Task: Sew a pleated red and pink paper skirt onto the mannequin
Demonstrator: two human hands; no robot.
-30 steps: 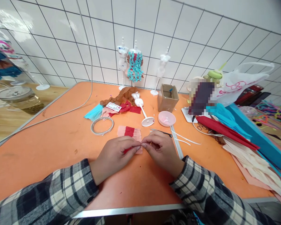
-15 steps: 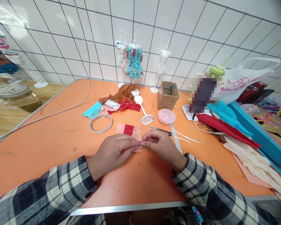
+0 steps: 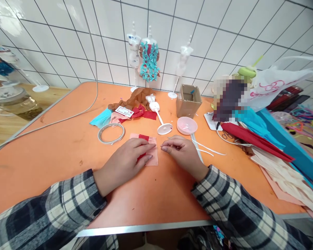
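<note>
My left hand (image 3: 127,159) lies over a small sheet of pink crepe paper (image 3: 153,159), its thumb and fingers apart on the surface. A red strip (image 3: 144,137) runs down the middle of this sheet, partly covered by the hand. Just right of the sheet, my right hand (image 3: 185,154) hovers with thumb and forefinger pinched together; anything between them is too small to make out. A pink bowl (image 3: 187,125) stands beyond the right hand, and thin white strips (image 3: 211,147) lie beside it. The scissors are mostly hidden behind that hand.
A tape roll (image 3: 111,134) lies left of the sheet. Beyond are a small white dress form (image 3: 160,119) on its stand, crumpled brown paper (image 3: 135,97) and a cardboard box (image 3: 189,100). Folded coloured paper (image 3: 258,140) lies at right. A cable (image 3: 67,121) crosses the left side.
My hands met at the sheet's right edge before; now they are apart. The right hand has drawn slightly right, and the left has spread onto the paper. The view has shifted a little.
</note>
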